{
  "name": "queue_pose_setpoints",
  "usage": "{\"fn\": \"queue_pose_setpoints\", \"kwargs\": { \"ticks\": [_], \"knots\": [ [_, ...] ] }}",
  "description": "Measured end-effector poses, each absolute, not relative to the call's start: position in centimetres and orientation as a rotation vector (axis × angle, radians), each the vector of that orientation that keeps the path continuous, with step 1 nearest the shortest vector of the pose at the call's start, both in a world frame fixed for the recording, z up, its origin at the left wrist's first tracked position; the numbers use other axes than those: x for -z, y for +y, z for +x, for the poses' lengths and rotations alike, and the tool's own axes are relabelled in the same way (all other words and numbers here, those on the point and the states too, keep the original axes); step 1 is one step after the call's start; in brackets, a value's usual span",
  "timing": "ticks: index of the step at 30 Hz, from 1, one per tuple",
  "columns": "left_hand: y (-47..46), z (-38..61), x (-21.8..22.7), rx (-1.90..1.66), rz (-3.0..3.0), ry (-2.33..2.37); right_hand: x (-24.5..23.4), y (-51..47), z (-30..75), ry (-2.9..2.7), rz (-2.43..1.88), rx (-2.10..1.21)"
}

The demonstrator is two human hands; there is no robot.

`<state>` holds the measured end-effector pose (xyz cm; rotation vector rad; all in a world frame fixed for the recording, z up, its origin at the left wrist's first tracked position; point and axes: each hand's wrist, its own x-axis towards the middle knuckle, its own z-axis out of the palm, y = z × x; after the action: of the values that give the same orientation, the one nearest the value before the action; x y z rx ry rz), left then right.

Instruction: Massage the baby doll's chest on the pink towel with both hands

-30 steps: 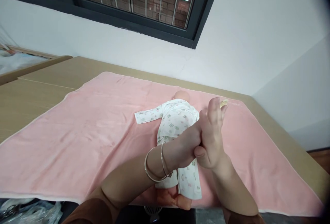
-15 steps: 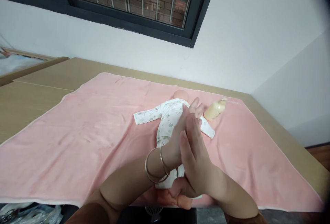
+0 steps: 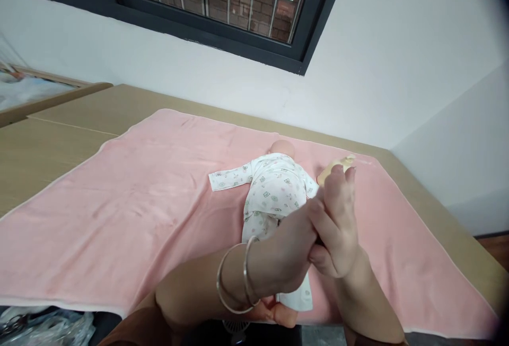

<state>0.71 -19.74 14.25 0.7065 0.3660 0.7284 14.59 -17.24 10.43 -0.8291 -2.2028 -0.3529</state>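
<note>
My left hand, two thin bangles at its wrist, is closed and pressed into my right hand. My right hand points its longer fingers upward, while its thumb and forefinger lie against the left. Where the palms meet is hidden. Below and behind them a baby doll in a white printed outfit lies stretched out, head away from me and bare feet at the near edge. My hands and forearms cover part of its legs and one sleeve. A cream-coloured bottle lies tilted behind my right fingertips, partly hidden.
A pink blanket lies under the doll on a wooden surface. White wall and a dark-framed window stand behind. Another wooden-edged bed or crib is at far left, and clear plastic bags sit at bottom left.
My hands were palm to palm with straight fingers; now the left has curled closed against the right. Both have shifted right, uncovering the doll's torso and covering more of the bottle.
</note>
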Motion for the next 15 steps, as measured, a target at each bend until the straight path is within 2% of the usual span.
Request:
{"fn": "queue_pose_setpoints", "kwargs": {
  "ticks": [4,7,10,15],
  "knots": [
    [-17.9,-2.4,-16.7,-0.803,0.681,0.309,-10.4,-15.6,14.3,-2.206,-0.961,0.341],
    [-15.3,-3.7,-17.3,-1.147,0.731,0.370,-9.8,-13.2,14.1,-2.164,-1.208,0.328],
    [-11.8,-4.1,-16.3,-1.484,0.780,0.596,-7.7,-10.0,13.8,-2.185,-1.424,0.283],
    [-6.4,-3.6,-12.5,-1.550,0.905,0.778,-3.4,-5.9,13.0,-2.397,-1.513,-0.003]
  ]
}}
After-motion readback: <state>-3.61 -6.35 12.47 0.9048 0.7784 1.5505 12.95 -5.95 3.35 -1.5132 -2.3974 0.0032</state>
